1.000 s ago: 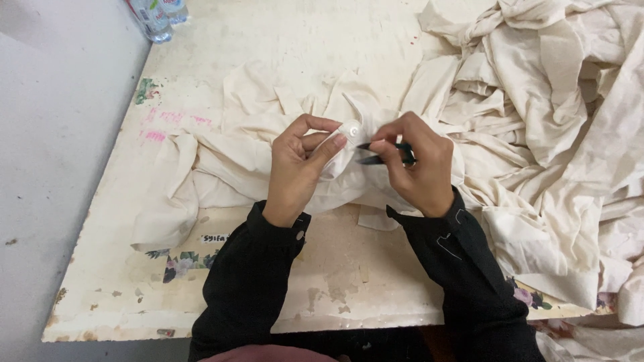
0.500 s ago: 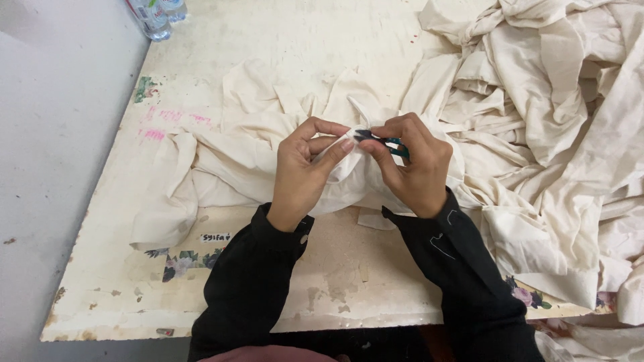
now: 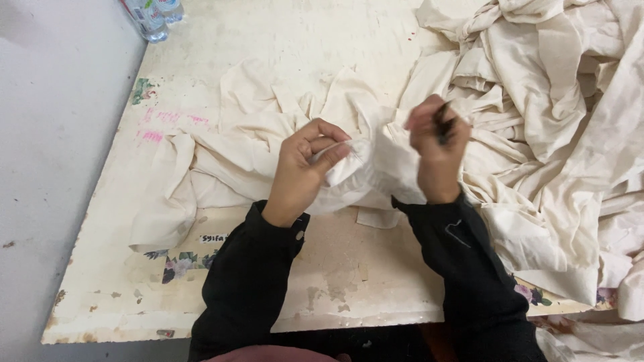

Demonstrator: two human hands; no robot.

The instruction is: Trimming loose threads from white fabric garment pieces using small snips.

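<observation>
Here the tabletop (image 3: 201, 40) has bare room at the far left, near its edge; a heap of cloth (image 3: 557, 114) crowds the right. My left hand (image 3: 305, 167) pinches a fold of the cream cloth (image 3: 362, 171) tightly. My right hand (image 3: 436, 147) is closed around a small dark tool (image 3: 441, 124), just beside that fold. The tool is blurred, so I cannot tell its kind.
</observation>
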